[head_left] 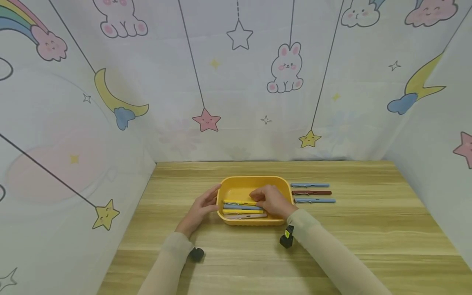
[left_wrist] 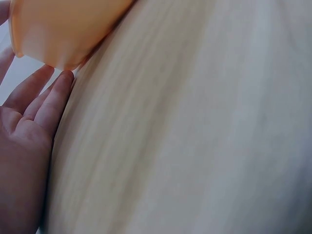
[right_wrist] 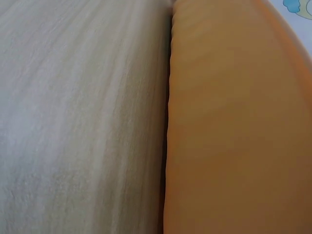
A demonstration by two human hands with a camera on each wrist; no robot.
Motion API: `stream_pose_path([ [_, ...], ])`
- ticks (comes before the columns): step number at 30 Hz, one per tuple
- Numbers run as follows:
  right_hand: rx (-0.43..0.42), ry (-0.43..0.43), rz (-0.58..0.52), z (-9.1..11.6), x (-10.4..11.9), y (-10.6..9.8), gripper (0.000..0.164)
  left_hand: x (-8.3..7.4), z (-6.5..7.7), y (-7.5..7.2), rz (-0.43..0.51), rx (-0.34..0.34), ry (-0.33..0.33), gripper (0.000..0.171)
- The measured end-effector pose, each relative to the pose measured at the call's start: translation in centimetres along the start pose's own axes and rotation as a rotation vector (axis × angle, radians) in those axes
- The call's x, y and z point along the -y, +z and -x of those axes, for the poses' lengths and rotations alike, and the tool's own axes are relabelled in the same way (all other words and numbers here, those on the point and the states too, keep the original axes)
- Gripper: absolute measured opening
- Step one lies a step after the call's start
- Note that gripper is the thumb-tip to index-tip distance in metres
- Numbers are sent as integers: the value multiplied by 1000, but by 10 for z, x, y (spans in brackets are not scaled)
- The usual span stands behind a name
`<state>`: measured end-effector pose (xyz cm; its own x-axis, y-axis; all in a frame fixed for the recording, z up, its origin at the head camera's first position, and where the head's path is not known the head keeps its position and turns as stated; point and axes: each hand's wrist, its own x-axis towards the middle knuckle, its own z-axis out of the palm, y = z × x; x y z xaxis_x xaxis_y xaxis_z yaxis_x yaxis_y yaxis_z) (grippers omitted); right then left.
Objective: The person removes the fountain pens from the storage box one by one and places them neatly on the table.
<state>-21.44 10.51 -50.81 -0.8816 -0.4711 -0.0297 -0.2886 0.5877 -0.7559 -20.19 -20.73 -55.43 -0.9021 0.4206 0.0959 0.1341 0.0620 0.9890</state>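
A yellow plastic basket [head_left: 254,222] stands on the table. Several clip pens lie side by side across its left and front part: a yellow pen [head_left: 239,203] at the back, a blue pen [head_left: 241,207], a second yellow pen [head_left: 241,212], and a pale pinkish pen [head_left: 247,216] nearest the front wall. My right hand [head_left: 274,201] reaches over the basket's front right, its curled fingers pinching the right end of the rearmost yellow pen. Against the basket's left side, my left hand [head_left: 200,209] rests with extended fingers; the left wrist view shows its fingertips [left_wrist: 63,80] at the outer wall.
Right of the basket, three pens lie in a column: a blue pen [head_left: 310,185], a dark red pen [head_left: 312,192] and another blue pen [head_left: 315,200]. The wood-grain table [head_left: 236,262] ends at a white patterned curtain [head_left: 243,82]. Only the basket's outer wall [right_wrist: 234,126] and tabletop fill the right wrist view.
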Motion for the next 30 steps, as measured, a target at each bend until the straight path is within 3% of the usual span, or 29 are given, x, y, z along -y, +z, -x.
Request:
stream_pose_path([
  [30, -1, -57, 145, -2, -1, 2, 39, -1, 0, 1, 4, -13, -22, 71],
])
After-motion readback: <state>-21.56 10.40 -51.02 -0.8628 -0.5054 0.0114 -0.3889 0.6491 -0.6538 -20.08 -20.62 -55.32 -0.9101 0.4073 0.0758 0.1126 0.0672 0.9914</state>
